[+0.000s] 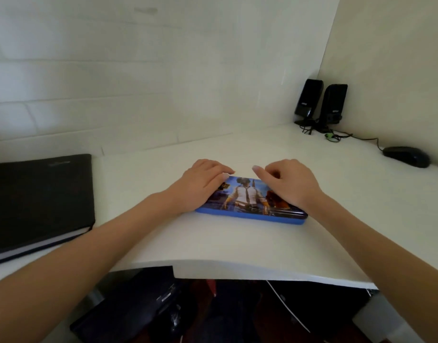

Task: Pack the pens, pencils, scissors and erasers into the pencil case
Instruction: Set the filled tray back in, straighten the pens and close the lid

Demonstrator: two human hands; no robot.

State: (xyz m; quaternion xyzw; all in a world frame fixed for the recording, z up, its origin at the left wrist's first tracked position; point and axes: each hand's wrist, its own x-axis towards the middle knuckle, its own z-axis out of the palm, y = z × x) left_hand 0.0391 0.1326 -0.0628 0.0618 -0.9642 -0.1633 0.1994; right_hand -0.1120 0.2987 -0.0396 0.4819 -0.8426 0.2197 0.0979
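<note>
The left hand (200,181) lies flat on the left end of the pencil case (250,201), fingers straight and reaching over its far edge. The right hand (287,184) rests on the right part of the lid with fingers loosely curled and the forefinger extended; whether it pinches the far edge cannot be told. The pencil case lies closed, lid up, near the middle of the white desk (237,243). No pens, pencils, scissors or erasers are visible; they may already be inside. A black notebook (39,201) lies to the left; two speakers (322,102) and a mouse (406,155) stand far right.

Risk: uneven pressure may leave the lid unlatched. Pushing outward may slide the case on the smooth desk.
</note>
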